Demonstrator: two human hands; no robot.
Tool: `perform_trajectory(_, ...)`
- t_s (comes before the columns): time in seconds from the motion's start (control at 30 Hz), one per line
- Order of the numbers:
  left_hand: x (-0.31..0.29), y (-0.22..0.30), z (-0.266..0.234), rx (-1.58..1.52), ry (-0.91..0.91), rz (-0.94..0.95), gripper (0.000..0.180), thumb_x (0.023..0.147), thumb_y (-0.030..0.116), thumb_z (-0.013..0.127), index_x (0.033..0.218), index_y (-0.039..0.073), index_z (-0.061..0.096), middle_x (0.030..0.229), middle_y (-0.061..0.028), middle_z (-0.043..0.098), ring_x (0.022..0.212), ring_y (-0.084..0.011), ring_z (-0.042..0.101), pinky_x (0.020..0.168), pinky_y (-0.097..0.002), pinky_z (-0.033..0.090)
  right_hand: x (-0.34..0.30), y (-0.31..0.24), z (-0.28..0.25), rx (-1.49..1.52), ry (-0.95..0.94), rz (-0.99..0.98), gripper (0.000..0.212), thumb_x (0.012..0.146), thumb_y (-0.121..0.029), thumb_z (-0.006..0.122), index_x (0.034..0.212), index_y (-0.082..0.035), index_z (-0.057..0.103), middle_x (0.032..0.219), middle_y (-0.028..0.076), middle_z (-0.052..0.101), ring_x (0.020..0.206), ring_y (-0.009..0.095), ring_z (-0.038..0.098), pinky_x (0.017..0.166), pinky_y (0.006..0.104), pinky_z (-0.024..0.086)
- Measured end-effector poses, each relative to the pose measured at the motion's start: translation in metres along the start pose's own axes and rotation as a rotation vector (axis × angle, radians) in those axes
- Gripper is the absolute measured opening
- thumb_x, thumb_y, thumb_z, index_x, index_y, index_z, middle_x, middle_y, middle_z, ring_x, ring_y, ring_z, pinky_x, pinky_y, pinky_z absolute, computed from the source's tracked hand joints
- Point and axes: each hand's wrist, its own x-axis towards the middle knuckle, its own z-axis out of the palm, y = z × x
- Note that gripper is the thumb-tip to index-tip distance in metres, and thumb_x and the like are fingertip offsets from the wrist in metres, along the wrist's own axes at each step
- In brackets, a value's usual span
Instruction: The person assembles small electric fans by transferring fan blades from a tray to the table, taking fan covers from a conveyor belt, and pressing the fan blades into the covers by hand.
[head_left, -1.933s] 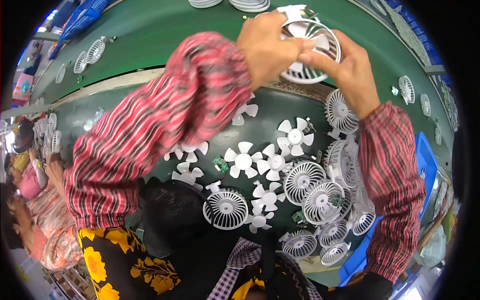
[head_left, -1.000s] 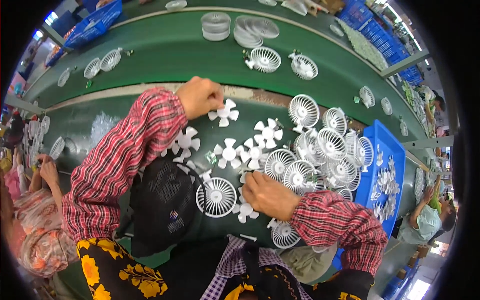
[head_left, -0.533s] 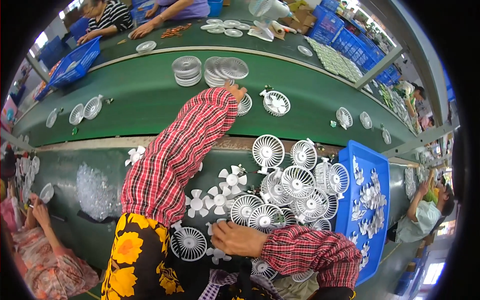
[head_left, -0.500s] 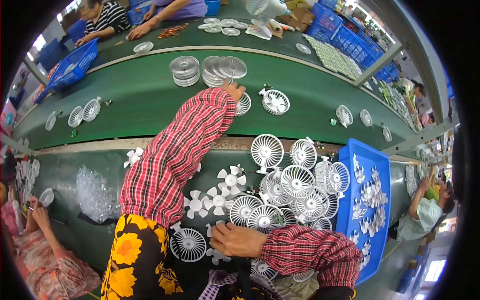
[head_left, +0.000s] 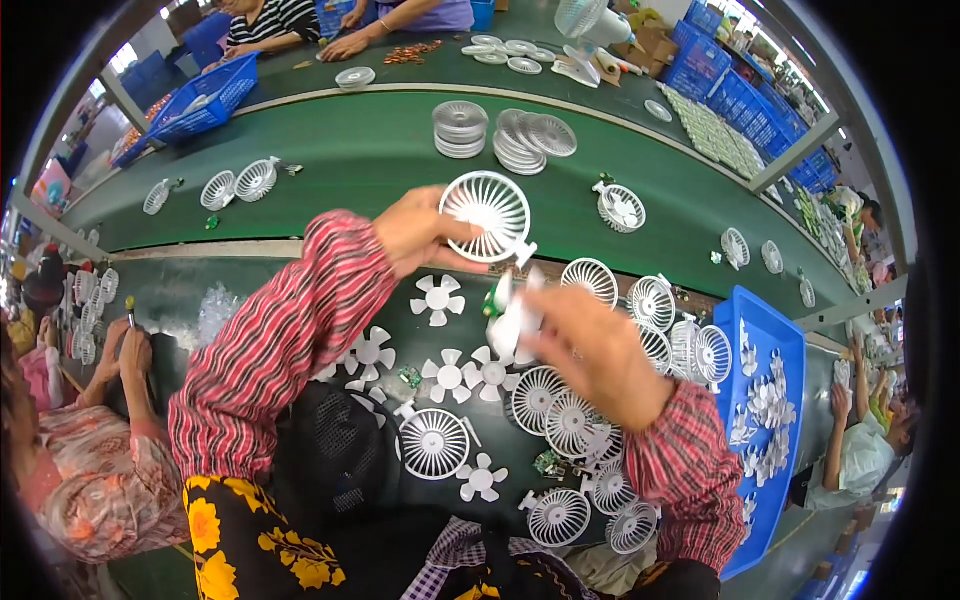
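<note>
Above the table's far edge, my left hand (head_left: 415,232) is closed on a round white fan housing (head_left: 488,205) with radial slats and a short stub at its lower right. Just below and to its right, my right hand (head_left: 605,355) pinches a white fan blade (head_left: 515,325), both smeared by motion. A small green circuit board (head_left: 490,300) shows beside the blade; what it is attached to I cannot tell. Loose fan blades (head_left: 449,376) lie on the dark table under my hands. A separate fan housing (head_left: 435,443) rests nearer to me.
More housings (head_left: 570,422) crowd the table at right, beside a blue tray (head_left: 733,305) of blades. Stacked round covers (head_left: 460,125) stand on the green conveyor belt (head_left: 340,150). A clear plastic bag (head_left: 217,308) lies at left. Co-workers sit on both sides and across the belt.
My left hand has come back from the belt and now holds a fan housing up. My right hand has risen from the table with a fan blade. The view has shifted.
</note>
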Motion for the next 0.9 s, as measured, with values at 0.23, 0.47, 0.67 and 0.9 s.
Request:
perform_trajectory(0.23,-0.060,-0.009,0.007,-0.118,-0.140,0.026,0.060,0.075,-0.014,0.058,0.129,-0.004,0.035,0.114,-0.0142,0.057,0.101,-0.0235,0.062,0.087,-0.0412,0.055,0.051,0.001,0.021,-0.374,0.097,-0.147,0.032,0.077,-0.007,0.066,0.106,0.002,0.057,0.091,0.013,0.055,0.083,0.029,0.058,0.071,0.0377,0.050)
perform_trajectory(0.47,-0.070,-0.004,0.019,-0.030,-0.062,0.084,0.046,0.082,-0.002,0.064,0.123,0.001,0.044,0.108,-0.0070,0.059,0.099,-0.0165,0.061,0.084,-0.0311,0.054,0.056,-0.006,0.030,-0.503,0.078,-0.178,0.037,0.070,-0.003,0.064,0.106,0.003,0.057,0.089,0.012,0.053,0.083,0.028,0.058,0.072,0.0361,0.051)
perform_trajectory(0.67,-0.056,-0.020,0.027,0.149,0.221,0.349,0.034,0.085,0.011,0.067,0.112,-0.002,0.051,0.099,-0.0064,0.061,0.087,-0.0108,0.061,0.073,-0.0249,0.052,0.062,0.000,0.041,-0.509,0.133,-0.201,0.037,0.070,-0.001,0.062,0.107,0.005,0.057,0.092,0.013,0.054,0.086,0.028,0.059,0.073,0.0362,0.051)
perform_trajectory(0.9,-0.049,-0.016,0.020,0.429,0.340,0.602,0.042,0.077,0.015,0.075,0.109,-0.005,0.054,0.090,-0.0116,0.066,0.079,-0.0135,0.062,0.067,-0.0279,0.052,0.071,0.007,0.020,-0.305,0.371,-0.094,0.059,0.066,-0.011,0.079,0.119,-0.003,0.053,0.108,0.014,0.053,0.100,0.028,0.054,0.081,0.0359,0.049)
